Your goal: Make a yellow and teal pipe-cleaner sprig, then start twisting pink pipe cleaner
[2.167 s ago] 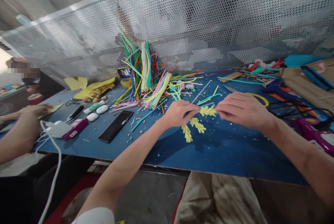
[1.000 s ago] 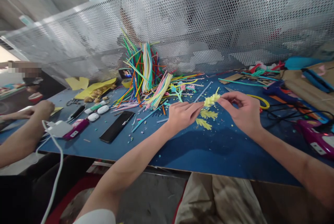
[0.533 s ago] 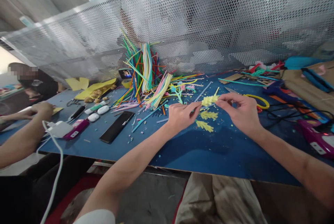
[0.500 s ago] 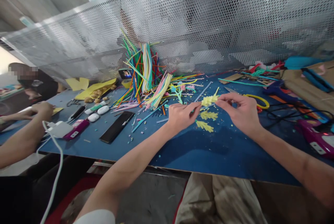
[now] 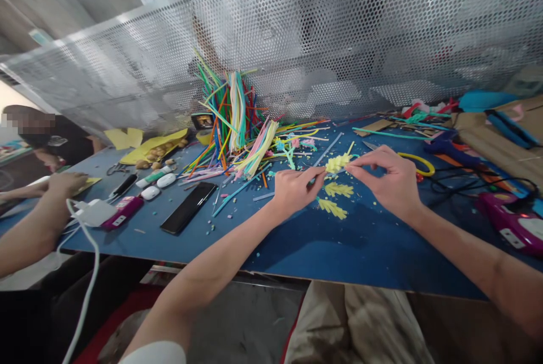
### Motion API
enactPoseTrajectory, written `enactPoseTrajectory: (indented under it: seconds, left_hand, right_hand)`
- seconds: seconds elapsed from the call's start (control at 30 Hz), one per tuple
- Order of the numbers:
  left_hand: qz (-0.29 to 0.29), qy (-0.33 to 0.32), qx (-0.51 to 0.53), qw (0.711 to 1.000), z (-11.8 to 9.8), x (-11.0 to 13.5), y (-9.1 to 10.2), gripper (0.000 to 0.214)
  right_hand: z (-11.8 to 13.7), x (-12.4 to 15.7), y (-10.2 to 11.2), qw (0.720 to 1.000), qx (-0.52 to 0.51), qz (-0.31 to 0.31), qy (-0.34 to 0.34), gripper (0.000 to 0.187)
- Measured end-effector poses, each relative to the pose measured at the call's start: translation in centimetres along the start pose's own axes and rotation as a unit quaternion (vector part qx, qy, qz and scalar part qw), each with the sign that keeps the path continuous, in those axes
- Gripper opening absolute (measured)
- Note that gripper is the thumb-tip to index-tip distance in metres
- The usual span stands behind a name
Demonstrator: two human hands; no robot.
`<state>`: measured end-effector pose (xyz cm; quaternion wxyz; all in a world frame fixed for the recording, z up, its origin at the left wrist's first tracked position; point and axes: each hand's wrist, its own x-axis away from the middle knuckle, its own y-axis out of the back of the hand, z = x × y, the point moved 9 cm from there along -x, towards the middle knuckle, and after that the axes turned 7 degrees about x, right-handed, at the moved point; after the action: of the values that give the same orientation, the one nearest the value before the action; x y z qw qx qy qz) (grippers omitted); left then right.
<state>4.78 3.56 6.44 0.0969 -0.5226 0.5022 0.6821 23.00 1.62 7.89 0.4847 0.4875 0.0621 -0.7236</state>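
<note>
A pale yellow pipe-cleaner sprig (image 5: 337, 164), shaped like a leafy ear of wheat, is stretched between my two hands above the table. Its left end is pinched in the thumb and fingers of my left hand (image 5: 293, 190). My right hand (image 5: 391, 181) closes thumb and forefinger at the sprig's right end; the exact contact is partly hidden. Just below lie another yellow sprig (image 5: 339, 189) and a third sprig (image 5: 334, 207), both resting on the blue tabletop (image 5: 305, 245). Scissors with yellow handles (image 5: 424, 163) lie beyond my right hand.
Bundled pipe cleaners (image 5: 237, 112) stand behind, against a perforated metal panel (image 5: 360, 30). A black phone (image 5: 189, 207) lies left, near white earbud cases (image 5: 165, 180). A purple glue gun (image 5: 511, 220) with a black cord is at right. A co-worker's arm (image 5: 38, 228) rests at far left.
My right fingers have shifted slightly left along the sprig. The view has drifted a little; the co-worker's hand at left has also moved slightly.
</note>
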Motion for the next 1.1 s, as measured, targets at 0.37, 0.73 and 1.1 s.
enactPoseTrajectory:
  seconds: [0.37, 0.73, 1.1]
  left_hand:
    - [0.028, 0.030, 0.065, 0.997, 0.7, 0.0, -0.7, 0.019]
    - [0.013, 0.076, 0.111, 0.991, 1.0, 0.5, -1.3, 0.019]
    - [0.053, 0.063, 0.133, 0.988, 1.1, 0.3, -1.6, 0.019]
  right_hand:
    - [-0.4, -0.4, -0.4, 0.998, 0.009, 0.015, 0.061, 0.003]
    - [0.1, 0.2, -0.2, 0.998, 0.025, -0.018, 0.048, 0.007]
    - [0.3, 0.0, 0.7, 0.990, 0.089, -0.037, 0.100, 0.003]
